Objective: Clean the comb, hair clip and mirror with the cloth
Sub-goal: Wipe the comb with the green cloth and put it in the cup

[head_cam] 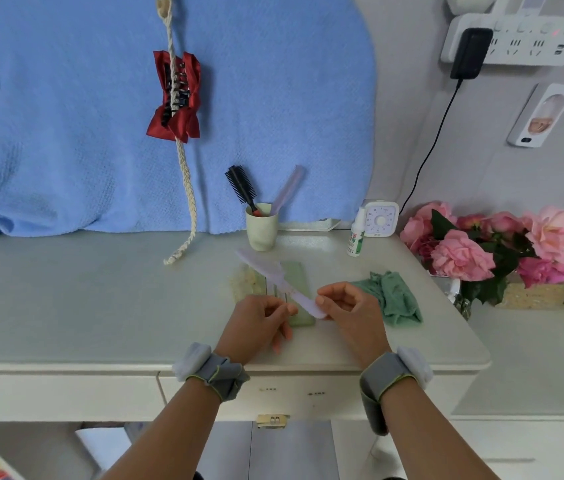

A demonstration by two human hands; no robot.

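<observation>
While the green cloth [391,296] lies bunched on the table [100,299], a person holds the lilac comb [273,275] up for cleaning.

The right hand [346,310] keeps its grip pinched on the comb's handle end, so the toothed length slants up and away to the left of it. The left hand [259,323] curls just beside the handle; contact cannot be told. The cloth sits near the right hand, untouched. The step probably goes best with the handle held firm and the cloth drawn along the teeth.
</observation>
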